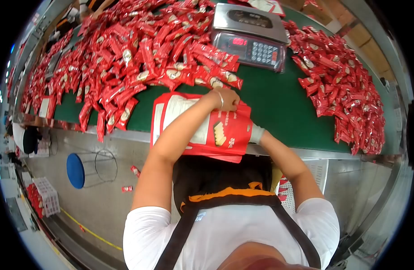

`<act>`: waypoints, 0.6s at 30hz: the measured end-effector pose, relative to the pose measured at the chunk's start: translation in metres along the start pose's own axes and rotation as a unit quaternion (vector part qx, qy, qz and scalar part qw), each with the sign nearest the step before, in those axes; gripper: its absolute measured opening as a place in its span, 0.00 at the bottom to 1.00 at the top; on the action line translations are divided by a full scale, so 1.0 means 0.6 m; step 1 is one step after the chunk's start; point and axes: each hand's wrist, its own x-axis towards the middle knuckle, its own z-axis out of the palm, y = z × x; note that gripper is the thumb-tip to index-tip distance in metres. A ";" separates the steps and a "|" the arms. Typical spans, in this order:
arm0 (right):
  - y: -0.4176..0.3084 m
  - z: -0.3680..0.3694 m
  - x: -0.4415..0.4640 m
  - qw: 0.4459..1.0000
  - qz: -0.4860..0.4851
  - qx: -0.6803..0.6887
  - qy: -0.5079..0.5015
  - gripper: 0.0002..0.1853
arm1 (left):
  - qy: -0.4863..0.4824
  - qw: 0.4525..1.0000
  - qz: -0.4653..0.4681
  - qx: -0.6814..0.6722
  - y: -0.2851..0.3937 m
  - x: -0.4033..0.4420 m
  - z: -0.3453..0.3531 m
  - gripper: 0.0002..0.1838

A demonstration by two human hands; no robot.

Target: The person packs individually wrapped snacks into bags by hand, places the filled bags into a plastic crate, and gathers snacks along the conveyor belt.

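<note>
A stack of flat red bags (222, 130) with white label panels lies at the near edge of the green table, partly overhanging it. My left hand (227, 100), with a band at its wrist, has its fingers curled at the upper edge of the stack. My right hand (257, 133), in a pale grey covering, is at the stack's right side, its fingers hidden by the bags. Just beyond the stack lie many small red wrapped packets (171, 74).
A digital scale (249, 49) with a steel plate stands at the back centre. More red packets (342, 85) are heaped at the right. Below the table edge (121, 133) are a blue stool (75, 171) and white crates (47, 195). Another person's hand (95, 14) is at the upper left.
</note>
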 end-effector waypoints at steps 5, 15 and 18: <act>-0.133 -0.027 -0.092 0.939 -0.140 -0.001 0.315 0.31 | 0.281 0.958 -0.048 -0.033 0.033 -0.041 0.001 0.08; -0.251 -0.046 0.092 0.906 -0.258 -0.185 0.280 0.17 | 0.689 0.722 0.058 0.015 0.124 -0.206 -0.013 0.15; -0.322 -0.137 0.151 0.840 -0.273 -0.040 0.466 0.22 | 0.448 0.892 0.027 -0.041 0.110 -0.254 0.103 0.30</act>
